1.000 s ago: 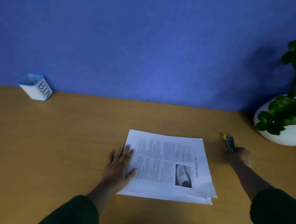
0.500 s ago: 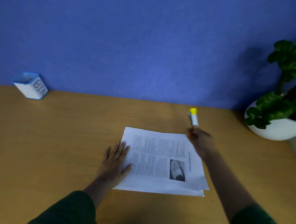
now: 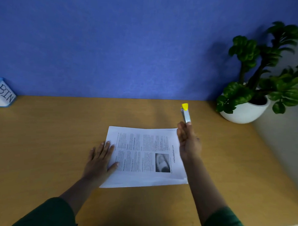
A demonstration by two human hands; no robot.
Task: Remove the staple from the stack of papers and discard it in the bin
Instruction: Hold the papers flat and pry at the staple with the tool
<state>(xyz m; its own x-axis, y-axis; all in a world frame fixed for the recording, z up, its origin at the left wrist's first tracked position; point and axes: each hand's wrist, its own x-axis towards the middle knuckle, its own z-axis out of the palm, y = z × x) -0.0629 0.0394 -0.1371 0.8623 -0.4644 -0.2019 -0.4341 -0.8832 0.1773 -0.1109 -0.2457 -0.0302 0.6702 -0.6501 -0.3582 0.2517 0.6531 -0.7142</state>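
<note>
The right hand (image 3: 188,144), gripping the remover (image 3: 186,113), has swung in from the desk's right to the papers' (image 3: 143,156) far right corner, ready to pry; left hand (image 3: 99,161) lies flat on them.

Left hand (image 3: 99,161) flat, fingers spread, palm down; right hand (image 3: 188,143) raised, fingers closed in grip
</note>
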